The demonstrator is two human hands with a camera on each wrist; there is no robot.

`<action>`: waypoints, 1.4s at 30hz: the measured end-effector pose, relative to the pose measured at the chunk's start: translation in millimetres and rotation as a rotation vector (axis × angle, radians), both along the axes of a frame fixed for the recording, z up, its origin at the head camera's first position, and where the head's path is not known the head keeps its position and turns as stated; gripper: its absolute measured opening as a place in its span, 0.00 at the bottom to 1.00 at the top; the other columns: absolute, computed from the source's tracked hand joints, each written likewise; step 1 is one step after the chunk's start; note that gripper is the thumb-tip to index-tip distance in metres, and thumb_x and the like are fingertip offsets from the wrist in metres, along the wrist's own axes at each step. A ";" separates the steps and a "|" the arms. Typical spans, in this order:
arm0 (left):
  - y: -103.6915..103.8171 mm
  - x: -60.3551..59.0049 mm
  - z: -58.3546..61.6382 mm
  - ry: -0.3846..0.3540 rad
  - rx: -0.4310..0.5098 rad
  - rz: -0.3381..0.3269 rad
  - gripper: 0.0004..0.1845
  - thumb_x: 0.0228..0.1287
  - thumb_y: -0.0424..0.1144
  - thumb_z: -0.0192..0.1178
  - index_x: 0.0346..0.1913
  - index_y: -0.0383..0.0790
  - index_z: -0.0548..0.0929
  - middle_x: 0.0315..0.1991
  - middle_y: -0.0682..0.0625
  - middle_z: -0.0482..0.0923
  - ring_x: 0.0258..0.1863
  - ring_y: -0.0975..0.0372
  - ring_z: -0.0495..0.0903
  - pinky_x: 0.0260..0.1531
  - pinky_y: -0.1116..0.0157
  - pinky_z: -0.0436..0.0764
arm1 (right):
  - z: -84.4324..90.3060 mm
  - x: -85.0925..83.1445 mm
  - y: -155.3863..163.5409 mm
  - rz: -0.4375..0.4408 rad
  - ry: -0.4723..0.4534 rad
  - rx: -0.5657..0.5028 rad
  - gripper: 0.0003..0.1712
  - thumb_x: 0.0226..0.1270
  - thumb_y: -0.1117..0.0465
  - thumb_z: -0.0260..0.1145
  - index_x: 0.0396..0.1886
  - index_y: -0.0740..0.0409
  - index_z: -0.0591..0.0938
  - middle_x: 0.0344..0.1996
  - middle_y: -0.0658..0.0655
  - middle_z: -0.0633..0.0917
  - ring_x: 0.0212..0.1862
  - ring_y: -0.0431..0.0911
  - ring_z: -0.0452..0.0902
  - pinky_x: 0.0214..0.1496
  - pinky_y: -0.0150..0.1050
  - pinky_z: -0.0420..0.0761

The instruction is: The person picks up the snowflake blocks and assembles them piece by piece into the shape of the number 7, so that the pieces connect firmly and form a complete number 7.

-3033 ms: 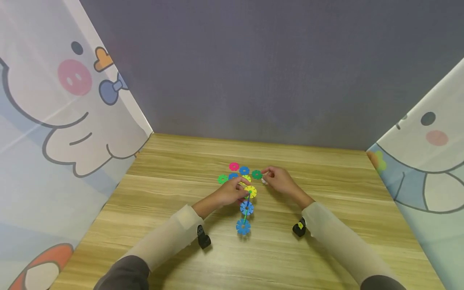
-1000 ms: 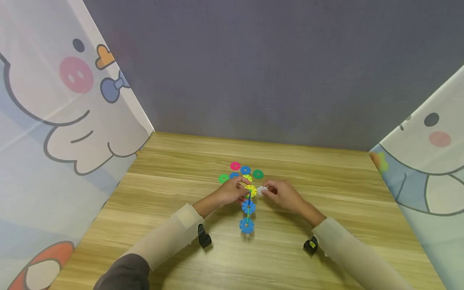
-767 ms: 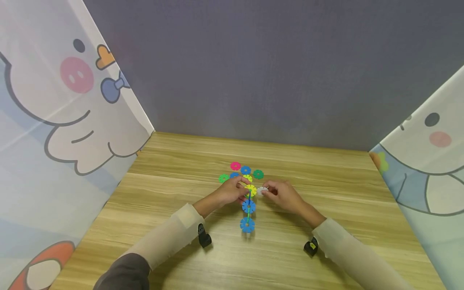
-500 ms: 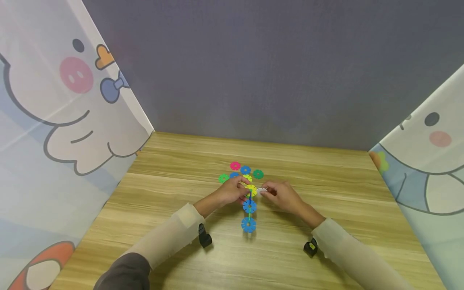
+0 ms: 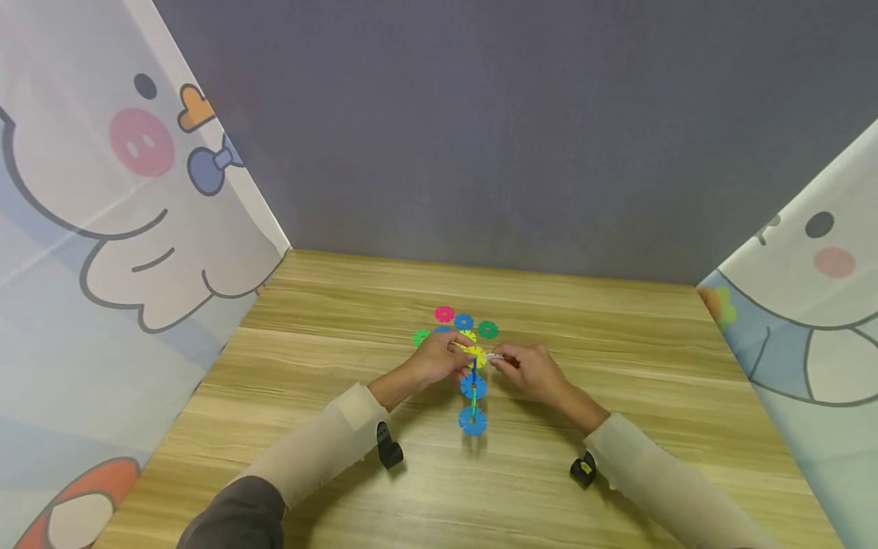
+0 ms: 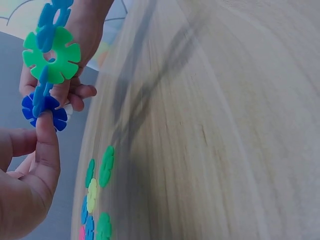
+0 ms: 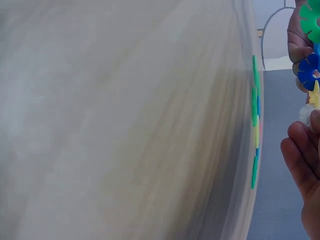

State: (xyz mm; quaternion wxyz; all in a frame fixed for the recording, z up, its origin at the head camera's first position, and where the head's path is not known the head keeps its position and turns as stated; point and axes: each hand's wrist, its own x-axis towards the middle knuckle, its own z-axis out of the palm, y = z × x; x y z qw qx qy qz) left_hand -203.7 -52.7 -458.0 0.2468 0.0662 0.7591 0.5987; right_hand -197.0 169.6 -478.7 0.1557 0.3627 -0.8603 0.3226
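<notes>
Snowflake-disc chain (image 5: 473, 385) held above tabletop (image 5: 617, 328) centre, left hand (image 5: 432, 362) fingers pinching yellow top disc (image 5: 477, 356). Right hand (image 5: 531, 370), fingers gripping white disc (image 5: 495, 355), has closed in from right; white disc now touches yellow one, so joining looks underway. Count: chain shows four discs; five or six loose discs (image 5: 456, 326) far side, overlap hides exact number.

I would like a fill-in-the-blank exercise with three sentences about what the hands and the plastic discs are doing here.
1. The left hand holds a chain of notched discs at its ____ disc.
2. The right hand pinches a small ____ disc.
3. The loose discs lie on the wooden ____.

Missing words: yellow; white; table
</notes>
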 end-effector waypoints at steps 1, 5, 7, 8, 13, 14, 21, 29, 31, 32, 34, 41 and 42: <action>0.0 -0.2 0.0 0.001 0.001 0.002 0.15 0.65 0.31 0.60 0.54 0.36 0.76 0.34 0.44 0.82 0.26 0.61 0.84 0.41 0.54 0.86 | -0.2 0.2 -0.4 0.002 0.006 -0.004 0.03 0.59 0.63 0.70 0.30 0.53 0.83 0.15 0.43 0.78 0.17 0.27 0.60 0.16 0.21 0.65; -0.3 0.1 2.0 0.012 -0.004 0.013 0.15 0.65 0.32 0.60 0.54 0.36 0.77 0.33 0.45 0.82 0.25 0.62 0.83 0.40 0.54 0.86 | -2.7 0.2 -1.4 0.011 0.030 -0.015 0.03 0.59 0.64 0.70 0.31 0.53 0.83 0.17 0.44 0.80 0.18 0.27 0.62 0.16 0.20 0.65; -0.5 0.0 2.6 0.012 -0.002 0.020 0.15 0.65 0.32 0.60 0.54 0.36 0.77 0.32 0.45 0.82 0.24 0.62 0.83 0.40 0.55 0.86 | -3.7 0.5 -2.0 0.012 0.037 -0.019 0.03 0.59 0.64 0.70 0.31 0.53 0.83 0.17 0.45 0.80 0.18 0.27 0.62 0.17 0.20 0.65; -0.6 0.3 3.1 0.010 0.001 0.024 0.15 0.65 0.31 0.60 0.54 0.36 0.77 0.32 0.46 0.82 0.24 0.63 0.82 0.39 0.55 0.86 | -4.6 0.4 -2.1 0.013 0.041 -0.019 0.03 0.59 0.64 0.70 0.31 0.53 0.83 0.17 0.45 0.80 0.18 0.27 0.62 0.17 0.20 0.65; -1.2 1.7 5.1 0.005 0.017 0.026 0.16 0.65 0.30 0.59 0.55 0.34 0.77 0.31 0.46 0.81 0.24 0.63 0.81 0.38 0.57 0.86 | -2.3 1.5 -3.1 0.026 0.049 -0.015 0.03 0.59 0.64 0.70 0.31 0.54 0.83 0.17 0.45 0.81 0.18 0.27 0.62 0.18 0.19 0.65; -1.4 2.0 4.8 0.008 0.016 0.023 0.16 0.65 0.30 0.59 0.55 0.34 0.77 0.31 0.46 0.81 0.24 0.63 0.81 0.39 0.56 0.86 | -2.0 1.4 -3.2 0.030 0.051 -0.007 0.02 0.60 0.64 0.69 0.31 0.54 0.83 0.18 0.45 0.81 0.18 0.27 0.62 0.18 0.19 0.65; -2.1 4.0 1.1 0.009 0.013 0.007 0.15 0.65 0.30 0.59 0.54 0.34 0.78 0.30 0.46 0.81 0.25 0.63 0.82 0.39 0.57 0.86 | -7.6 0.0 -3.9 0.046 0.044 0.027 0.02 0.61 0.63 0.69 0.33 0.53 0.85 0.22 0.45 0.84 0.18 0.27 0.62 0.18 0.19 0.65; -2.9 1.6 1.5 -0.002 0.027 -0.001 0.16 0.65 0.31 0.59 0.55 0.34 0.77 0.31 0.47 0.80 0.26 0.63 0.82 0.38 0.60 0.86 | -2.9 0.9 -5.8 0.048 0.068 0.006 0.03 0.58 0.66 0.70 0.31 0.56 0.84 0.17 0.44 0.79 0.17 0.27 0.59 0.16 0.20 0.63; -5.9 1.4 2.7 0.004 0.006 -0.029 0.17 0.66 0.31 0.59 0.56 0.34 0.77 0.31 0.47 0.80 0.26 0.63 0.82 0.40 0.59 0.86 | -0.3 1.4 -6.9 0.058 0.062 0.023 0.01 0.60 0.65 0.69 0.32 0.56 0.84 0.18 0.44 0.80 0.18 0.26 0.60 0.17 0.20 0.64; -8.0 1.6 4.5 0.004 -0.002 -0.038 0.17 0.66 0.31 0.59 0.57 0.34 0.76 0.31 0.47 0.80 0.26 0.63 0.82 0.40 0.58 0.86 | 1.3 1.4 -7.9 0.064 0.053 0.037 0.01 0.61 0.63 0.68 0.32 0.56 0.84 0.19 0.44 0.81 0.18 0.26 0.60 0.18 0.19 0.65; -11.8 1.6 8.7 0.015 -0.017 -0.053 0.17 0.66 0.31 0.59 0.57 0.34 0.76 0.31 0.46 0.80 0.26 0.62 0.82 0.41 0.57 0.86 | 6.2 0.9 -10.1 0.077 0.018 0.057 0.02 0.63 0.61 0.67 0.33 0.55 0.84 0.20 0.45 0.82 0.19 0.27 0.62 0.19 0.20 0.67; -18.3 -1.8 17.8 0.030 -0.026 -0.064 0.17 0.66 0.32 0.59 0.57 0.34 0.77 0.33 0.45 0.80 0.26 0.63 0.82 0.43 0.55 0.85 | 21.0 -7.2 -8.8 0.082 -0.185 0.126 0.04 0.64 0.58 0.67 0.38 0.50 0.84 0.25 0.48 0.85 0.23 0.30 0.71 0.24 0.25 0.76; -18.4 -2.2 17.6 0.023 -0.027 -0.060 0.17 0.66 0.33 0.59 0.57 0.34 0.77 0.34 0.45 0.80 0.26 0.63 0.82 0.43 0.55 0.85 | 21.9 -8.8 -7.3 0.089 -0.203 0.144 0.05 0.64 0.59 0.67 0.39 0.50 0.83 0.26 0.47 0.85 0.25 0.30 0.74 0.26 0.26 0.77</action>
